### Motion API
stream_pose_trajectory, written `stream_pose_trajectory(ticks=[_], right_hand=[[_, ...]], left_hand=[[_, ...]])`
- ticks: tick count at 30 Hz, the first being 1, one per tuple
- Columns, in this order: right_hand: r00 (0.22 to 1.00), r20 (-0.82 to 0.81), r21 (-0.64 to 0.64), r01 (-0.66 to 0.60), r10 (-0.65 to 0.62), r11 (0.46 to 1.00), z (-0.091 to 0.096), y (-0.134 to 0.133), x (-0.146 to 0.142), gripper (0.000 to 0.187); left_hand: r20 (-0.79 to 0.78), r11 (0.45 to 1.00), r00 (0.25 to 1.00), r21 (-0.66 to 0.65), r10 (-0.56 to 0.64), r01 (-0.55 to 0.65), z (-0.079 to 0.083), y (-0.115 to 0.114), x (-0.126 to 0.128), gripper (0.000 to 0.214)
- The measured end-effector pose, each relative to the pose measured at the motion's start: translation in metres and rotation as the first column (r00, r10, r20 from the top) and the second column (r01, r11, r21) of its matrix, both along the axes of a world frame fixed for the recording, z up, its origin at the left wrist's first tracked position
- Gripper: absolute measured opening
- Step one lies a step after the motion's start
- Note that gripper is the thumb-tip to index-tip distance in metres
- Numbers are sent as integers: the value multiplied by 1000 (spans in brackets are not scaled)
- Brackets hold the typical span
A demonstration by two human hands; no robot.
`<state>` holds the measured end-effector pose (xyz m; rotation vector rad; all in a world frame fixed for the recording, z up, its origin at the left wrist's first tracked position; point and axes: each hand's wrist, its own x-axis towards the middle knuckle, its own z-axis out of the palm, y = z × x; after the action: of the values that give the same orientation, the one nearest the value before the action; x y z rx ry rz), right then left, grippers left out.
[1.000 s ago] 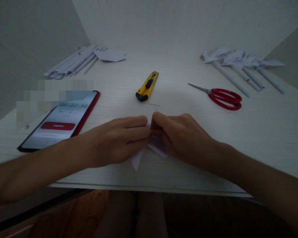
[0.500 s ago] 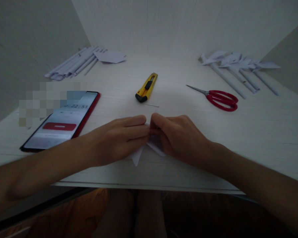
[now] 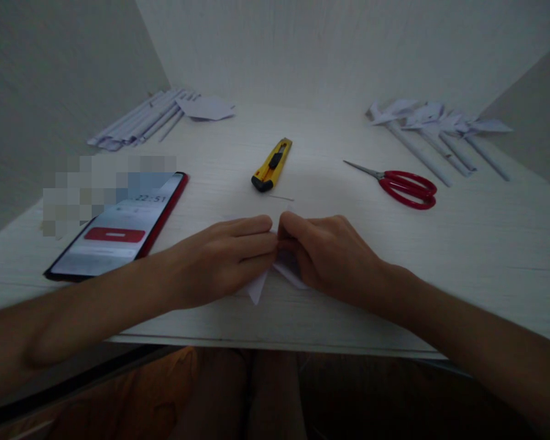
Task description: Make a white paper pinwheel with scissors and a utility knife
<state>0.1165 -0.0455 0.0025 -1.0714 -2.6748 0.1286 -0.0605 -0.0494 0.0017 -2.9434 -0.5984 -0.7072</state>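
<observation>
A folded piece of white paper (image 3: 293, 275) is between my two hands near the table's front edge. My left hand (image 3: 231, 256) lies across it with the fingers pressed together, and a pointed paper corner sticks out below them. Thumb and forefinger of my right hand (image 3: 332, 253) are pinched together at the paper's middle, touching my left fingertips. Whatever tiny thing the pinch may contain is hidden. Just beyond my hands lies a thin, straight sliver (image 3: 282, 198), too small to name. A yellow utility knife (image 3: 273, 164) rests behind it.
Red-handled scissors (image 3: 407, 188) lie at right, tips pointing left. Behind them are several paper pinwheels (image 3: 433, 119) on rolled sticks. Rolled paper sticks (image 3: 137, 122) and flat paper sheets (image 3: 208, 108) lie back left. A phone (image 3: 114, 235) showing a timer sits beside my left forearm.
The view has shifted slightly. Both hands keep nearly the same pose on the paper, and the surrounding things have not moved on the table.
</observation>
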Motion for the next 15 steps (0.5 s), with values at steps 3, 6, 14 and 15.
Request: stream_pose_trajectory(ticks=[3, 6, 14, 15], right_hand=[[1000, -8, -8, -5, 5, 1000, 0, 0, 0, 12], [1000, -8, -6, -1, 1, 1000, 0, 0, 1, 13], [1000, -23, -36, -5, 5, 999, 0, -2, 1, 14], [999, -33, -58, -5, 3, 998, 1, -3, 1, 13]], left_hand=[[37, 1000, 999, -16, 15, -14, 0, 0, 0, 38], [18, 1000, 1000, -23, 14, -14, 0, 0, 0, 38], [11, 999, 1000, -38, 6, -6, 3, -1, 1, 40], [10, 998, 1000, -54, 11, -10, 4, -2, 0, 40]])
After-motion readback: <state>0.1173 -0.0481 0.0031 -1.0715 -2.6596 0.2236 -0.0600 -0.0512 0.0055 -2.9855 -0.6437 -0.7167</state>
